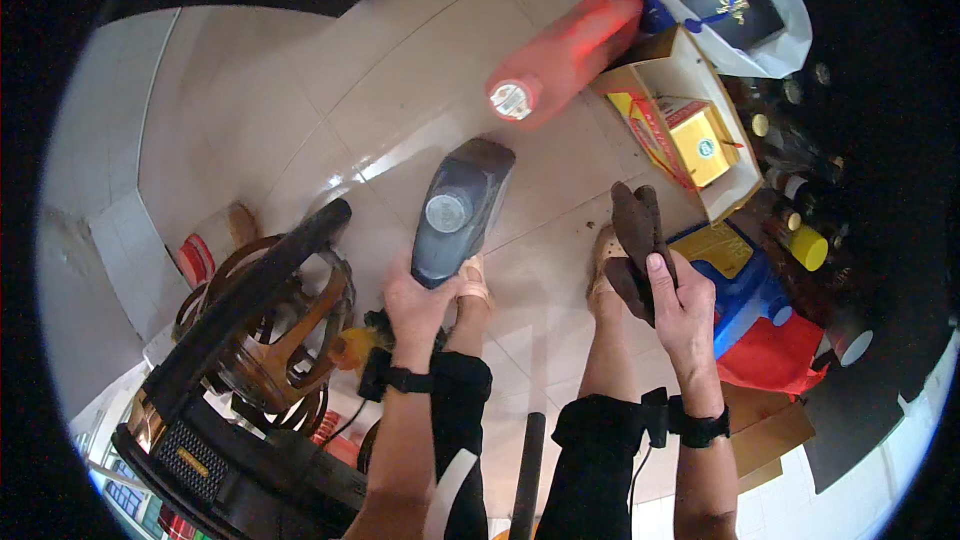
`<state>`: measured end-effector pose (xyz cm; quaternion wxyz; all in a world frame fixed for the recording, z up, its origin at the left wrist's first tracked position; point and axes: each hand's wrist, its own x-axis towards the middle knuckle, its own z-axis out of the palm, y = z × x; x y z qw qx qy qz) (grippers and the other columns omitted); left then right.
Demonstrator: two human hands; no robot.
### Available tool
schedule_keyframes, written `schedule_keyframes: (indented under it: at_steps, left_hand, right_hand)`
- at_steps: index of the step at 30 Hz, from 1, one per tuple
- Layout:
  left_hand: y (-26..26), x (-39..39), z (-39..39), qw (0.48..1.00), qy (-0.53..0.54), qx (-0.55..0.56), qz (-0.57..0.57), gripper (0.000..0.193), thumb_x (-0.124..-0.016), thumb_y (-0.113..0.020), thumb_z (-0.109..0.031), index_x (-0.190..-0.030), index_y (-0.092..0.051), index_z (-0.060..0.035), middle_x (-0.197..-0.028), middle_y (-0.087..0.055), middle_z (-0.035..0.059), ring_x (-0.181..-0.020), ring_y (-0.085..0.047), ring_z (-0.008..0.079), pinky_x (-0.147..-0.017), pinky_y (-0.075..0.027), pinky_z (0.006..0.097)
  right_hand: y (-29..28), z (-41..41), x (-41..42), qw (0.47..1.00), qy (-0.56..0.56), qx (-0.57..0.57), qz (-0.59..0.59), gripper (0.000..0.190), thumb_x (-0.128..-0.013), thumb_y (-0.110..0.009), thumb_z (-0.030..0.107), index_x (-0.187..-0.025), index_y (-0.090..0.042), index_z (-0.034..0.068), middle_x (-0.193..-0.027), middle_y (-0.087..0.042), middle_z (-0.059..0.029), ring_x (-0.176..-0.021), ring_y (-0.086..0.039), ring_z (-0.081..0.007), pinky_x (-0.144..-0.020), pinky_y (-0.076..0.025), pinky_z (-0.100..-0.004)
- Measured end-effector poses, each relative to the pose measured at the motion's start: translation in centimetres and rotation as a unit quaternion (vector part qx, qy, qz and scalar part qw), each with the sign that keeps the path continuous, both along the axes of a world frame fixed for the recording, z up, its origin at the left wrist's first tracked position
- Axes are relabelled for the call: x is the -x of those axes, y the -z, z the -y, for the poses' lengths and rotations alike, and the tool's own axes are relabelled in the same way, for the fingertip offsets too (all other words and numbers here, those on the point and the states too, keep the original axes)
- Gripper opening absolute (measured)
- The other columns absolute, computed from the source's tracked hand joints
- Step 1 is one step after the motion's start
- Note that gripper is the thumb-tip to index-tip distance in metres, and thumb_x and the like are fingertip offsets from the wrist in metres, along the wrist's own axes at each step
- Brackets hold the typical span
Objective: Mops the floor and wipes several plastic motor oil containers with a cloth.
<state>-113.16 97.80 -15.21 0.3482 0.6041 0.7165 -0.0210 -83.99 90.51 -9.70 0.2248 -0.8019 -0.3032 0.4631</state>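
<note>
My left hand grips the lower end of a dark grey plastic bottle with a round grey cap, held over the tiled floor. In my right hand is a bunched dark brown cloth, pinched between thumb and fingers; its folds stick up past the hand. Beyond the grey bottle, a red plastic jug with a white cap stands on the floor. To the right of the cloth is an opened cardboard box with a yellow carton inside.
A black machine with a long handle and coiled hose stands at left. Along the right are a blue container, a red bag, several dark bottles and a bottle with a yellow cap. A white-and-blue bag sits at the top right.
</note>
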Motion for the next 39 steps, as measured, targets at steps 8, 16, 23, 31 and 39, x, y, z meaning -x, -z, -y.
schedule_keyframes:
  at_steps: [8,16,23,31,39]
  left_hand:
    - [-2.3,-18.4,-13.9,0.930,0.269,-0.235,0.083,0.048,-0.070,-0.068,-0.025,-0.108,-0.053,0.0011,-0.100,-0.058,0.0220,-0.095,-0.057,0.0344,-0.082,-0.045,0.0384]
    - [-0.3,-25.3,-15.7,0.923,0.353,-0.132,-0.078,0.028,-0.068,-0.059,-0.013,-0.095,-0.059,-0.0085,-0.088,-0.063,0.0151,-0.091,-0.057,0.0345,-0.076,-0.039,0.0482]
    - [-1.0,-19.7,-9.4,0.899,0.411,-0.098,-0.119,0.028,-0.061,-0.064,-0.007,-0.087,-0.053,-0.0064,-0.080,-0.061,0.0138,-0.083,-0.058,0.0326,-0.071,-0.037,0.0467]
    - [-2.5,-18.5,-8.7,0.887,0.437,-0.124,-0.078,0.028,-0.060,-0.060,-0.005,-0.088,-0.056,-0.0067,-0.075,-0.060,0.0165,-0.078,-0.058,0.0343,-0.070,-0.041,0.0409]
    - [-1.1,-18.9,-7.7,0.944,0.321,-0.063,0.040,0.028,-0.059,-0.059,-0.004,-0.087,-0.055,-0.0040,-0.082,-0.061,0.0191,-0.078,-0.058,0.0371,-0.068,-0.047,0.0409]
  right_hand:
    - [-0.4,6.1,-0.6,0.990,0.137,-0.010,-0.017,0.035,-0.090,-0.045,0.030,-0.089,-0.056,-0.003,-0.061,-0.052,-0.0153,-0.056,-0.045,-0.0160,-0.055,-0.041,-0.0329]
    - [-3.5,11.4,-2.0,0.979,0.201,-0.028,-0.003,0.034,-0.091,-0.046,0.029,-0.089,-0.057,-0.003,-0.059,-0.051,-0.0118,-0.056,-0.047,-0.0140,-0.053,-0.041,-0.0311]
    - [-3.2,15.4,-2.4,0.970,0.221,0.093,-0.026,0.037,-0.091,-0.043,0.032,-0.095,-0.057,-0.002,-0.060,-0.053,-0.0155,-0.054,-0.050,-0.0190,-0.054,-0.042,-0.0331]
    - [-1.8,15.0,-2.2,0.961,0.265,0.051,-0.054,0.037,-0.092,-0.044,0.029,-0.103,-0.055,-0.004,-0.077,-0.059,-0.0067,-0.070,-0.049,-0.0102,-0.065,-0.042,-0.0269]
    - [5.1,9.5,-6.4,0.884,0.420,0.016,-0.207,0.038,-0.091,-0.045,0.030,-0.101,-0.056,-0.005,-0.083,-0.058,-0.0030,-0.073,-0.049,-0.0090,-0.069,-0.043,-0.0257]
